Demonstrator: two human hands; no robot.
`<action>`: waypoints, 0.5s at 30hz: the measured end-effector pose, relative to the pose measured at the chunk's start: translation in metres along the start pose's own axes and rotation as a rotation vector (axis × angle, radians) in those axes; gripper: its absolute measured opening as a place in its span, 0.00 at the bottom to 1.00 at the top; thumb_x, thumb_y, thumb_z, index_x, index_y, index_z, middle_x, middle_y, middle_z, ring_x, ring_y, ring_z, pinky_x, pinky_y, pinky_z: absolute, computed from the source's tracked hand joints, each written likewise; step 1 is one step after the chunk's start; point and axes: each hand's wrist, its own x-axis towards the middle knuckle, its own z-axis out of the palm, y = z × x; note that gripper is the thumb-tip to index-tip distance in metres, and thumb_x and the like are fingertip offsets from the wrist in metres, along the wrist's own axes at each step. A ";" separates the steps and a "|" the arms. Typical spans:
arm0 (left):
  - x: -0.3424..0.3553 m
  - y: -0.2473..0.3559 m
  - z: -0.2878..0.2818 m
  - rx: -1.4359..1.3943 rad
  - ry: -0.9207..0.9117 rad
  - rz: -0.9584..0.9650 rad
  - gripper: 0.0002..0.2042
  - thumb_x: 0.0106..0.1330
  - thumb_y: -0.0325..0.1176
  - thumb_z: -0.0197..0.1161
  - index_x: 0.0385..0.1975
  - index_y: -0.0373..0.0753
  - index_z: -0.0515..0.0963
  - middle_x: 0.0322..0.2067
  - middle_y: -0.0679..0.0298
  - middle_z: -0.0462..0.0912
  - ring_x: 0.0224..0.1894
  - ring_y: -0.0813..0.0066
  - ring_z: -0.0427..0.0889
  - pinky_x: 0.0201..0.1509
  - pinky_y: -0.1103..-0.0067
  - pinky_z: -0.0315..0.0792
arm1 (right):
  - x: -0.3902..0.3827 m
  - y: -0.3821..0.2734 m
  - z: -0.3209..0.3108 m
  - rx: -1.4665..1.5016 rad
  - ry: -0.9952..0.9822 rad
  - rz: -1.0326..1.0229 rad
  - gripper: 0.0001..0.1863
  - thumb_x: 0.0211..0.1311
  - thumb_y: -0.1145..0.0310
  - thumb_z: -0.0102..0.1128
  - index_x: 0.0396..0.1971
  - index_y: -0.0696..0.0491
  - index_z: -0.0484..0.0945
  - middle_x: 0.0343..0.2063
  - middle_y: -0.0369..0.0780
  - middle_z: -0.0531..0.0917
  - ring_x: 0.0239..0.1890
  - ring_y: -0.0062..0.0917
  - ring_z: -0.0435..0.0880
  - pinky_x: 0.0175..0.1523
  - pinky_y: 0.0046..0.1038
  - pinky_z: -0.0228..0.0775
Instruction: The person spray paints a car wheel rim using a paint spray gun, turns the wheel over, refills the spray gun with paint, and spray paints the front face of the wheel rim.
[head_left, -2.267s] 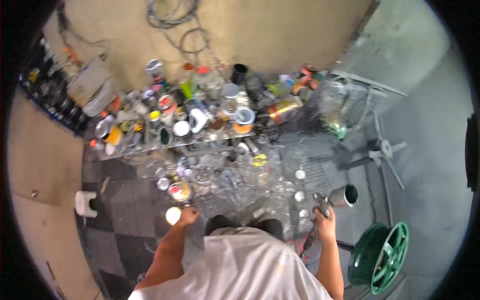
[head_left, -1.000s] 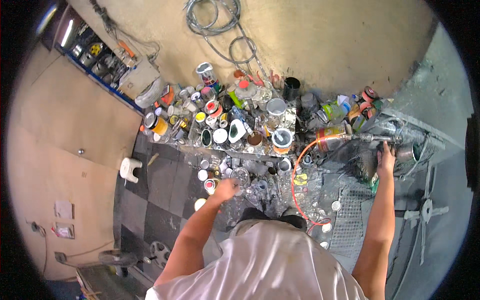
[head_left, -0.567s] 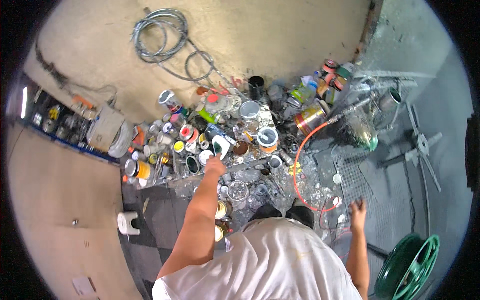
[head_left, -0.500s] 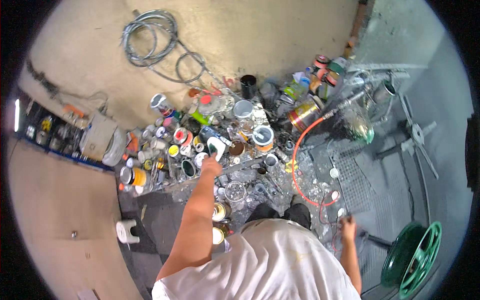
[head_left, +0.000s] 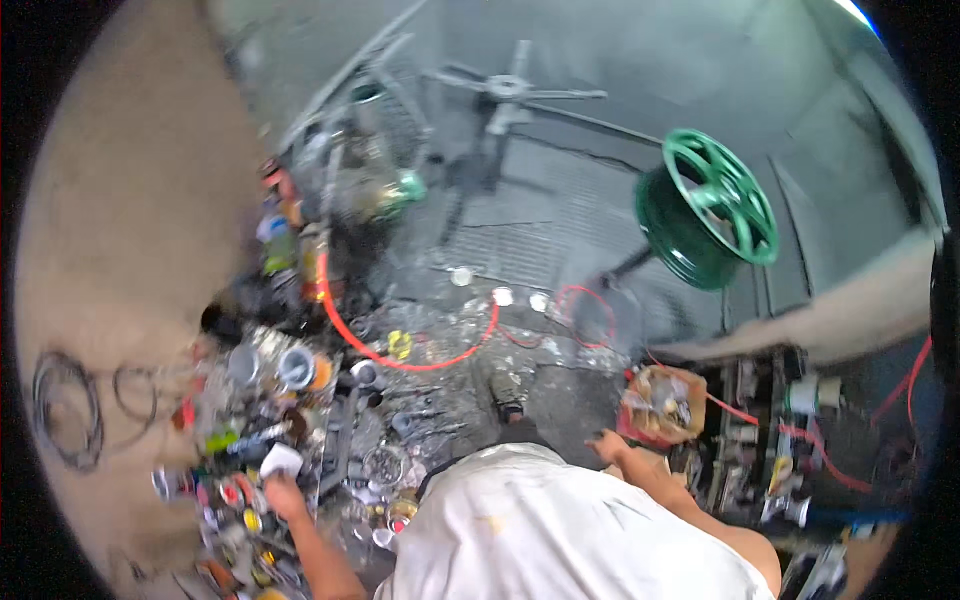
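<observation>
head view: left hand (head_left: 283, 494) is down among the crowded paint cans (head_left: 285, 368), fingers closed on a small white cup (head_left: 281, 459) at the near left of the clutter. right hand (head_left: 610, 447) hangs open, fingers spread, just beside a cardboard box (head_left: 660, 405) of bits. red hose (head_left: 400, 350) loops across the wet floor; green wheel rim (head_left: 710, 205) stands well apart.

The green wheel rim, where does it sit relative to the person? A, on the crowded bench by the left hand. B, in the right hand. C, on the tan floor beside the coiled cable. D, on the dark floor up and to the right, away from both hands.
D: the green wheel rim stands on the dark floor, upper right, well apart from the left hand and the right hand.
</observation>
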 end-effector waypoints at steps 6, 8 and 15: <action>0.011 0.102 -0.003 -0.191 -0.043 0.018 0.09 0.64 0.26 0.67 0.40 0.29 0.85 0.36 0.48 0.85 0.40 0.47 0.84 0.46 0.61 0.76 | -0.004 -0.081 -0.056 0.336 -0.094 0.166 0.37 0.62 0.49 0.70 0.62 0.62 0.78 0.56 0.56 0.84 0.56 0.43 0.86 0.61 0.38 0.77; 0.007 0.179 -0.017 -0.266 -0.115 0.128 0.08 0.64 0.25 0.66 0.39 0.27 0.85 0.34 0.49 0.85 0.34 0.54 0.83 0.42 0.65 0.76 | 0.021 -0.069 -0.058 0.169 -0.058 -0.012 0.38 0.62 0.46 0.69 0.63 0.62 0.77 0.57 0.54 0.84 0.58 0.44 0.84 0.64 0.38 0.75; -0.006 0.303 0.006 -0.440 -0.243 0.275 0.06 0.61 0.23 0.68 0.37 0.29 0.85 0.34 0.50 0.86 0.35 0.54 0.84 0.42 0.66 0.77 | 0.112 -0.055 -0.081 0.051 -0.079 -0.082 0.38 0.63 0.46 0.67 0.63 0.61 0.77 0.56 0.54 0.85 0.59 0.45 0.84 0.64 0.38 0.74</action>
